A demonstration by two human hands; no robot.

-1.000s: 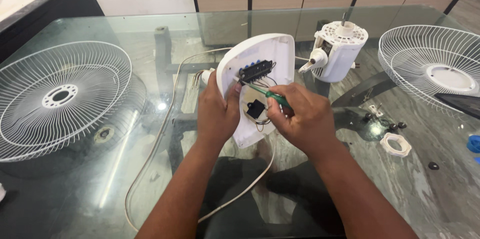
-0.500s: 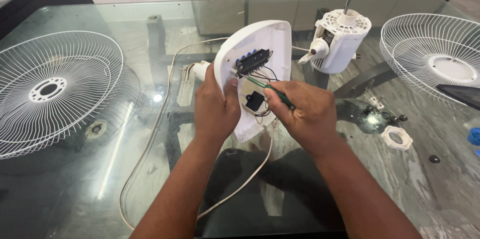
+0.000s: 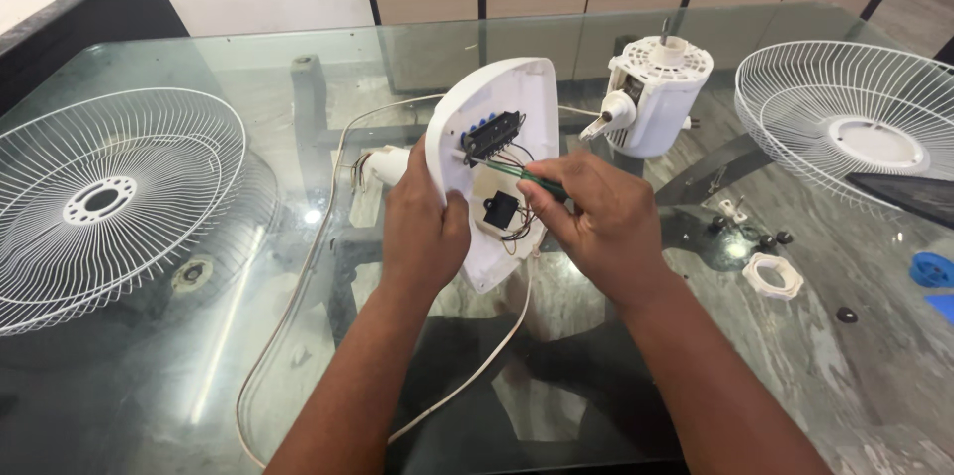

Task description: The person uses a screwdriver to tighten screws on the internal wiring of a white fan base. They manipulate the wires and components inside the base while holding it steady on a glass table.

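My left hand grips the left edge of a white plastic fan base cover, held tilted up with its inside facing me. Inside it sit a black switch block, a small black part and thin wires. My right hand holds a green-handled screwdriver; its tip points left, just below the switch block. A white power cord runs from the cover down across the glass table.
A white fan motor housing stands just right of the cover. Wire fan grilles lie at the left and right. A white plastic nut, small dark screws and blue parts lie at the right. Wooden cabinets stand behind.
The cover and both hands sit a little higher and more to the right in view; the screwdriver stays at the switch block. The camera has shifted slightly.
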